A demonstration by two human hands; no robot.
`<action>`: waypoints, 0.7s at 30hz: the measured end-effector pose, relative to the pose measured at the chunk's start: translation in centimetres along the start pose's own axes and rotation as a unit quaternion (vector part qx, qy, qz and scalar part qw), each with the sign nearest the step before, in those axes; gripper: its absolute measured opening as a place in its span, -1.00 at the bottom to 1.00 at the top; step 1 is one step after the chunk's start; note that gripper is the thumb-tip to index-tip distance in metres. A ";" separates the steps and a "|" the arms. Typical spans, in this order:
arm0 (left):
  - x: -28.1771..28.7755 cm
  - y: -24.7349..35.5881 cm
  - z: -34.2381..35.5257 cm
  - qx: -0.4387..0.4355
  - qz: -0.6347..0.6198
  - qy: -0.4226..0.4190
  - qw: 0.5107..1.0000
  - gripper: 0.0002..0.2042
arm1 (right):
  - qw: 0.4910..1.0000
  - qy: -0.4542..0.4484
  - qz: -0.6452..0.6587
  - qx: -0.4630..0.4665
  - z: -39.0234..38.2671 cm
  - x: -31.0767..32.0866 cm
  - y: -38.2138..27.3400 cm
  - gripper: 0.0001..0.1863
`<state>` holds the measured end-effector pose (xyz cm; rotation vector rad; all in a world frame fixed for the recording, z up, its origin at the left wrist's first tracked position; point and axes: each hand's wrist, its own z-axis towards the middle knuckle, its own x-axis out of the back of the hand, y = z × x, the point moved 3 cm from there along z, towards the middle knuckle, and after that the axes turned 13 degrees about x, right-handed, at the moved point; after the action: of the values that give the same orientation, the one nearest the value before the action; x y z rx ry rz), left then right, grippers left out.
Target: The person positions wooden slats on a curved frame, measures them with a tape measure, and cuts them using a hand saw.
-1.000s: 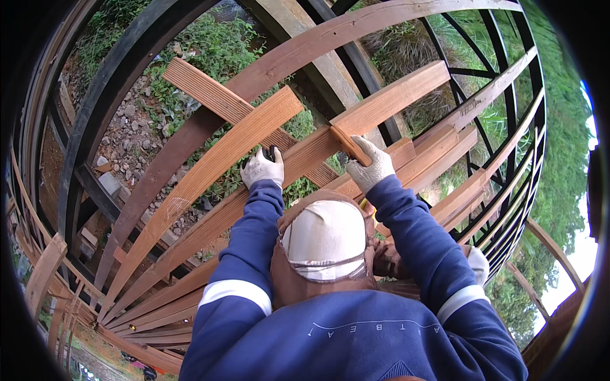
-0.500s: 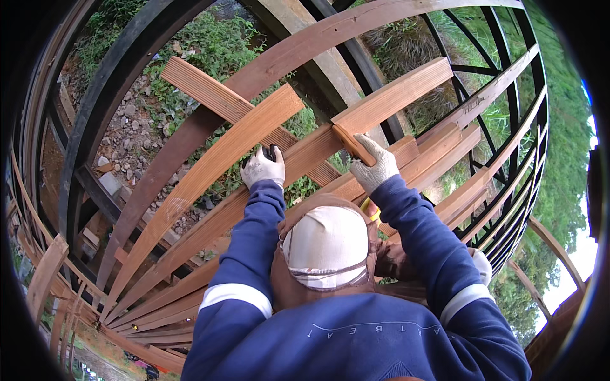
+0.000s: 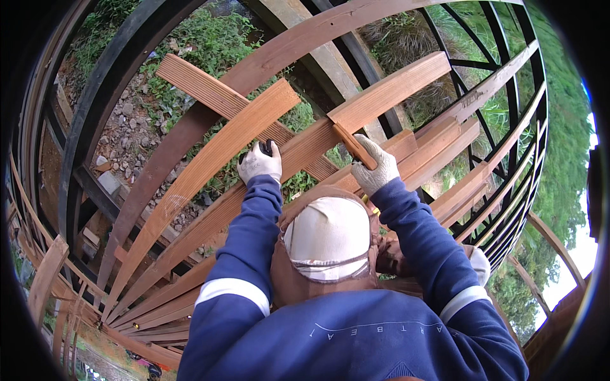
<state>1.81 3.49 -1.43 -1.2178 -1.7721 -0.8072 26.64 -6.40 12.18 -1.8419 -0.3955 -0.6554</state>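
Grooved plank [image 3: 308,147] lies just above centre, running from 8 o'clock up toward 12, over an open-air framework of timber and black bars [image 3: 101,95]. Below, through the gaps, lie loose grey rubble [image 3: 130,130] at 9 to 10 o'clock and leafy green plants [image 3: 216,41] at 11; a pale, straight beam [image 3: 337,76] slants past 12.

Fine parallel ridges mark the plank's reddish-brown face. A ridged crossing board [image 3: 210,89] passes beneath it from 10 o'clock, while a broad, bowed brown beam [image 3: 273,57] sweeps overhead in smoother, darker wood.

The left hand [image 3: 260,162], in a whitish glove at 10 o'clock, rests bent at the plank's edge — its fingers are partly hidden, so I cannot tell how firmly it holds. Between 2 and 3 o'clock, the gloved right hand [image 3: 376,166] grips a short, slim wooden piece [image 3: 354,147] — its far end meets the plank.
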 end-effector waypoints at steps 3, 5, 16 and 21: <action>0.5 -1.3 0.4 0.024 -0.005 -0.028 0.999 -0.61 | 0.998 -0.037 -0.027 -0.041 -5.1 4.7 -4.6 -0.42; 0.2 -1.6 0.4 0.033 -0.006 0.018 0.999 -0.60 | 0.997 -0.051 -0.023 -0.059 -10.3 9.7 -7.2 -0.40; 0.0 -0.8 0.1 0.012 -0.013 0.011 1.000 -0.57 | 0.998 -0.020 0.028 -0.043 -2.3 2.4 -2.6 -0.46; 1.2 -1.1 -0.2 0.010 -0.042 0.016 0.999 -0.60 | 1.000 -0.029 0.008 -0.002 -9.3 9.9 -6.8 -0.42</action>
<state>0.63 3.47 -0.35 -1.1166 -1.8117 -0.8501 28.41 -13.12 25.72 -1.8702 -0.4179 -0.5936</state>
